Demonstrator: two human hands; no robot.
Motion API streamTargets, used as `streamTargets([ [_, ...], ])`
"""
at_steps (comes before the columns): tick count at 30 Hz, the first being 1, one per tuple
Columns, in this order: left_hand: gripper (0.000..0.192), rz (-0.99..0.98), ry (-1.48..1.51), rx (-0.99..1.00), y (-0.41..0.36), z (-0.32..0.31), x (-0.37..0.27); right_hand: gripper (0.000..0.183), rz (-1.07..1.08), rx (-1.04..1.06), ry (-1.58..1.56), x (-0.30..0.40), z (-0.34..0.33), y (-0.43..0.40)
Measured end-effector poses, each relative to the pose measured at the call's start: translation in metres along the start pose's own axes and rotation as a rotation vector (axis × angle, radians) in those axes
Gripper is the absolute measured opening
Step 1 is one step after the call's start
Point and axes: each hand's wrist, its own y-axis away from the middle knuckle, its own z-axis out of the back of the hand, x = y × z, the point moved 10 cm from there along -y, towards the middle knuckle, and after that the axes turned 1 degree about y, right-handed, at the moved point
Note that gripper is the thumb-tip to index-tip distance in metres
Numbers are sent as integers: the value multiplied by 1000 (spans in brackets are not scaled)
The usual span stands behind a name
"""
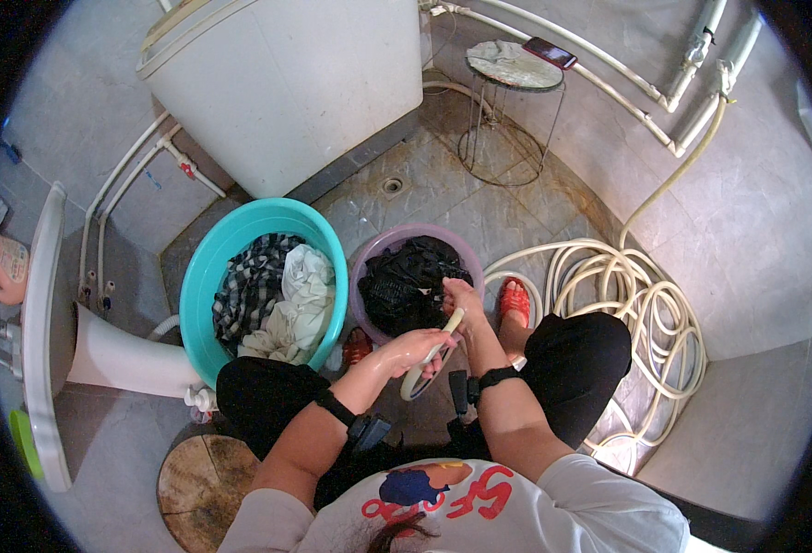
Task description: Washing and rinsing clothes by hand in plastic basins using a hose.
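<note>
A cream hose [411,384] passes through my left hand [416,350], whose fingers are closed around it near its end. My right hand [462,301] is just beyond the hose end, over the near right rim of a purple basin [478,266], with curled fingers; whether it grips anything is unclear. Wet-looking black clothes [406,280] fill that basin. To its left stands a larger teal basin [195,304] with a black-and-white checked garment [260,266] and white and cream cloth [302,297] inside.
Coiled hose [630,297] lies on the right floor. A white appliance [295,90] stands at the back, near a floor drain [392,185] and a round wire-legged stool [509,68] with a phone [549,52] at its edge. On the left are a pedestal washbasin [49,345] and a round wooden block [205,491].
</note>
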Motion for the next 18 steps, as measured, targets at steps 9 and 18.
streamTargets([
  [9,35,17,7,-17,-1,0,2,28,-105,-96,26,-4,3,3],
  [18,36,4,-27,-31,1,2,0,30,-148,-211,-3,-3,8,11],
])
